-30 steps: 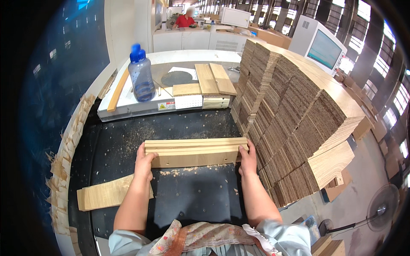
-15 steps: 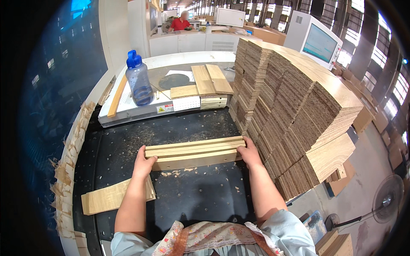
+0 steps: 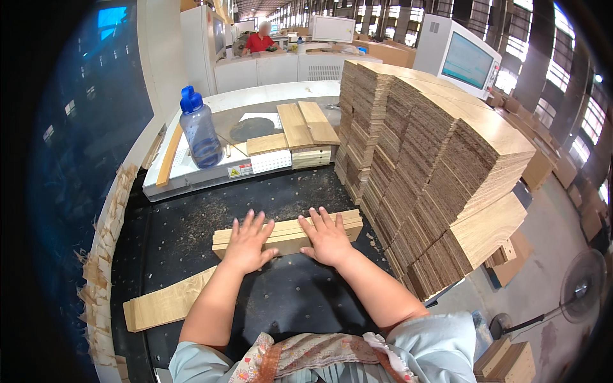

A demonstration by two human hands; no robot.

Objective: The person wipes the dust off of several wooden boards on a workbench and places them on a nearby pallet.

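Several narrow wood-grain boards (image 3: 290,245) stand on edge, pressed side by side, on the black work table (image 3: 287,300). My left hand (image 3: 247,242) lies over their left half, fingers spread and pointing away from me. Over the right half rests my right hand (image 3: 327,237), also open, its fingers fanned across the top edges. Each thumb reaches down toward the near face of the bundle. A flat wood-grain board (image 3: 167,300) lies at the left, partly behind my left forearm.
A tall stack of boards (image 3: 408,159) rises on the right. Beyond the table, a blue-capped water bottle (image 3: 201,134) and loose boards (image 3: 297,126) rest on a white machine ledge (image 3: 185,182). A fan (image 3: 581,287) stands at right; a person in red (image 3: 258,42) works far back.
Both hands have left the bundle's ends and moved inward onto its top, fingers now spread. The bundle sits slightly nearer the left, and the whole view has shifted a little.
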